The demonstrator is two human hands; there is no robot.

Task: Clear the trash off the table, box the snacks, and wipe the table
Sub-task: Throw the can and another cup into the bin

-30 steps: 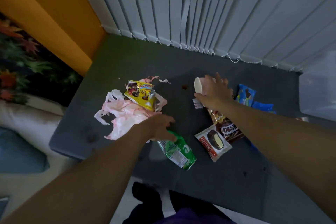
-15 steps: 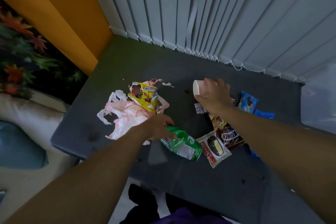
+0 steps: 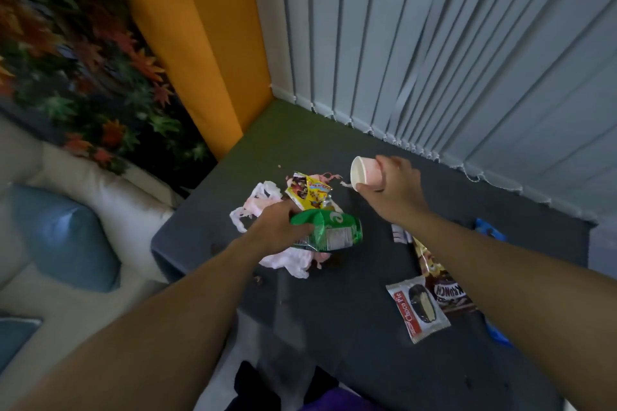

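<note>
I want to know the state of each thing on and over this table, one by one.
Paper cup: held by the right hand, tipped sideways, mouth facing left.
Green wrapper: crumpled, gripped by the left hand.
Yellow wrapper: lying on the pink bag.
Pink bag: crumpled, on the table.
Choco Pie pack: lying flat.
Brown pack: flat, partly hidden.
</note>
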